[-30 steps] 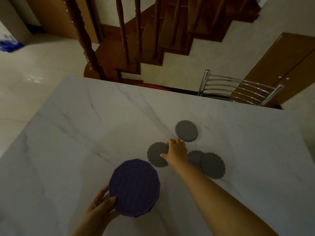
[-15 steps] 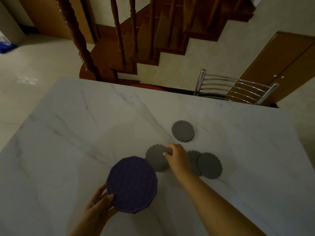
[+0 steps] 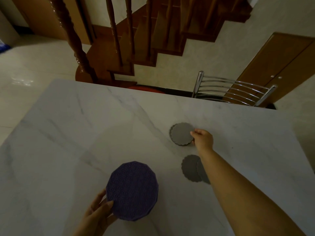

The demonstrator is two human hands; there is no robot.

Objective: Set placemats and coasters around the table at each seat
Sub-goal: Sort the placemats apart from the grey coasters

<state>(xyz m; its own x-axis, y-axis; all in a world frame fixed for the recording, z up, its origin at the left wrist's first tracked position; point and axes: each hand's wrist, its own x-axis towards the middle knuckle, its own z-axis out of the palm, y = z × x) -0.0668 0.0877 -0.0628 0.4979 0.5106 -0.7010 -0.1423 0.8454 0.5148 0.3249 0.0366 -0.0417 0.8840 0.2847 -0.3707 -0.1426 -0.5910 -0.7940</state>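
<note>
Grey coaster is pinched at its right edge by the right hand, toward the far right of the marble tabletop. A darker scalloped rim is seen just beneath it. Nearer, 2 overlapping coasters lie flat, partly hidden by the forearm. A purple placemat stack is gripped at its near left edge by the left hand, thumb curled over the top. A metal chair is tucked at the far side.
</note>
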